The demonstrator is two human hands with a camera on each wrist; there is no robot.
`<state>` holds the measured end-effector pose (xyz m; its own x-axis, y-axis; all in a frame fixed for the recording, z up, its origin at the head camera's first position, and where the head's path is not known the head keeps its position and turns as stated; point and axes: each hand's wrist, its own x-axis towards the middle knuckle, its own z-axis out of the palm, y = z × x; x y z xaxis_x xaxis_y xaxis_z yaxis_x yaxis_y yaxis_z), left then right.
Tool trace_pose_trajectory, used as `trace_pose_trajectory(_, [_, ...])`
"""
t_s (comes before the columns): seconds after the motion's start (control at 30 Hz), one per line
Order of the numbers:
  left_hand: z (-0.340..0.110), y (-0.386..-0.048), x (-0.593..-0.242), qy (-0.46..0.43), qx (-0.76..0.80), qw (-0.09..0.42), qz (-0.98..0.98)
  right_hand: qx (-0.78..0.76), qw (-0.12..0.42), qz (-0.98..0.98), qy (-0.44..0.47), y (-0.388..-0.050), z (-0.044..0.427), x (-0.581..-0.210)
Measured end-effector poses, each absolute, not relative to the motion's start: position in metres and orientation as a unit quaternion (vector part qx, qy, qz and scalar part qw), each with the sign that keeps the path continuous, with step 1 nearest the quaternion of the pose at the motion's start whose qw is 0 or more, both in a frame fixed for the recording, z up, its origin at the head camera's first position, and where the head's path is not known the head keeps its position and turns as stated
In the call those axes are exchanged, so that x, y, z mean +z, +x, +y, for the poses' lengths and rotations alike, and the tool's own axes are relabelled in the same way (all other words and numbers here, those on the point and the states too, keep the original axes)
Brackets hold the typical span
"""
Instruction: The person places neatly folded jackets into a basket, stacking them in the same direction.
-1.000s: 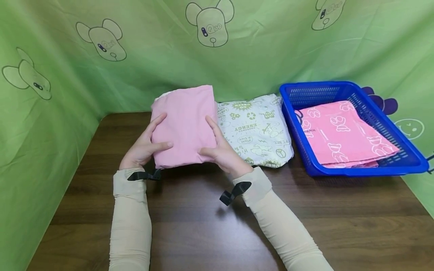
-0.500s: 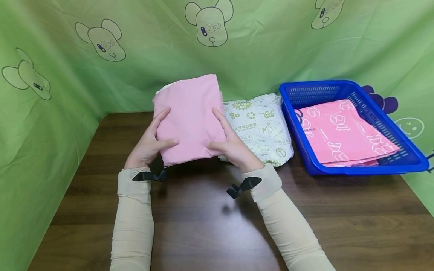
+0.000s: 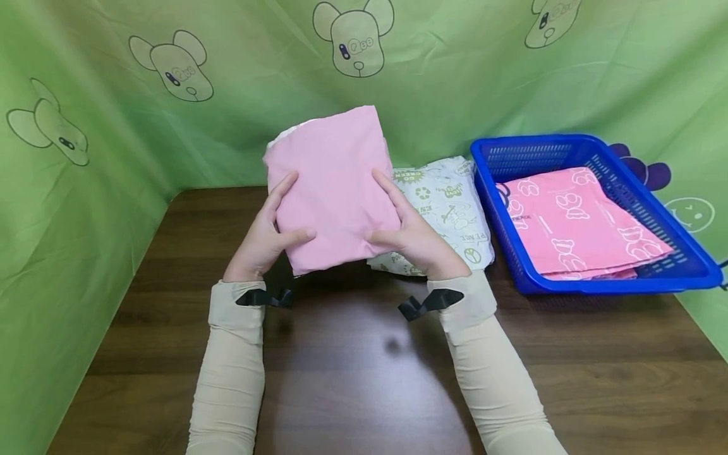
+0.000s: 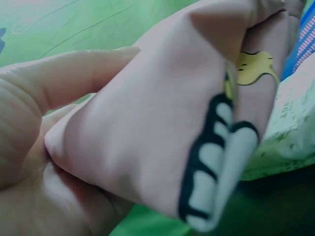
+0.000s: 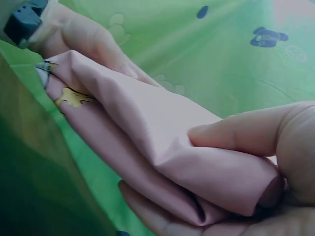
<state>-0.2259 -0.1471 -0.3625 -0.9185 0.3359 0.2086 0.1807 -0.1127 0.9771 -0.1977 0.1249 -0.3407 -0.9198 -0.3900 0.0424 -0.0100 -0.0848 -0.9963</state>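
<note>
A folded pink cloth (image 3: 338, 189) is held up above the back of the table, tilted, its plain side toward the head camera. My left hand (image 3: 267, 227) grips its left edge, thumb on the near face and other fingers partly behind. At the opposite edge my right hand (image 3: 418, 237) pinches it, thumb pressing a dent into the fabric. In the left wrist view the cloth (image 4: 133, 123) shows printed yellow and black-and-white patches inside its folds. The right wrist view shows the layered lower edge of the cloth (image 5: 162, 137) between thumb and fingers.
Behind my right hand lies a folded white cloth with green print (image 3: 455, 208). A blue plastic basket (image 3: 620, 287) stands to its right, with a folded pink printed cloth (image 3: 574, 221) in it. Green printed curtain (image 3: 256, 76) encloses the back and sides of the wooden table (image 3: 341, 379).
Both hands have raised the folded pink cloth and moved it to the right, so it covers more of the white cloth. The basket and its contents have stayed in place.
</note>
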Motion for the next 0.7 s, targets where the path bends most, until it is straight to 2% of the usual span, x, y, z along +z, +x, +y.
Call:
trace_pose_trajectory(0.5, [-0.114, -0.216, -0.358, 0.232, 0.733, 0.045, 0.637, -0.671, 0.119, 0.714, -0.163, -0.190, 0.167, -0.320])
trace_pose_trajectory(0.7, [-0.100, -0.214, -0.358, 0.240, 0.743, 0.047, 0.623, -0.681, 0.131, 0.701, -0.164, -0.186, 0.180, -0.314])
